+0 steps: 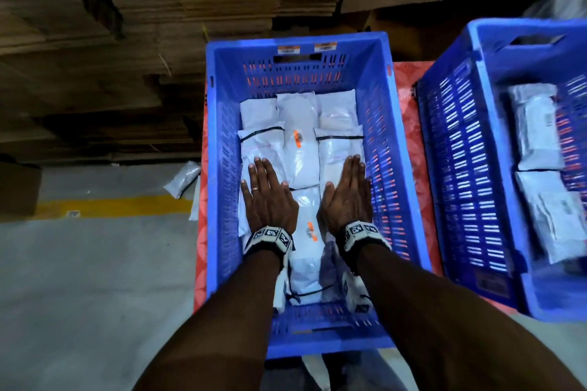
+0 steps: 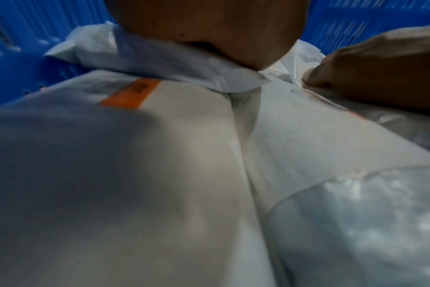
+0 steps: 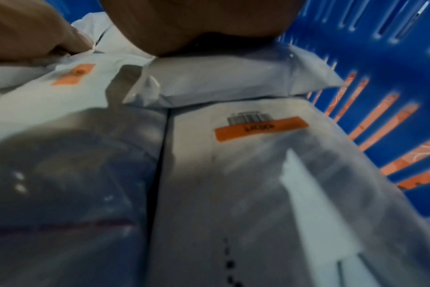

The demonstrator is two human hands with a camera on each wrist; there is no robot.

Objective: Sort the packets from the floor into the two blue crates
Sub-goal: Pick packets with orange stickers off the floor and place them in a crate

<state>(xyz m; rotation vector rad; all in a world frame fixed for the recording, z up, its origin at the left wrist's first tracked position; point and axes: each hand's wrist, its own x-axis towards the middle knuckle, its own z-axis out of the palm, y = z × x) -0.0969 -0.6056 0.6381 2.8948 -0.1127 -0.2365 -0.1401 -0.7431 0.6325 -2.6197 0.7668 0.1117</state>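
Observation:
A blue crate (image 1: 219,168) in front of me holds several white packets (image 1: 301,149) laid in rows, some with orange labels. My left hand (image 1: 265,187) lies flat, fingers straight, pressing on the packets at the crate's left side. My right hand (image 1: 349,190) lies flat on the packets at the right side. In the left wrist view my palm (image 2: 209,29) presses a white packet (image 2: 160,58). The right wrist view has my palm (image 3: 197,25) on a packet (image 3: 221,81) beside the crate wall (image 3: 380,58). A second blue crate (image 1: 470,187) at the right holds more packets (image 1: 540,136).
One white packet (image 1: 184,178) lies on the grey floor left of the crate, near a yellow line (image 1: 111,206). Stacks of flattened cardboard (image 1: 127,41) stand behind. A red patterned mat (image 1: 409,105) lies under the crates.

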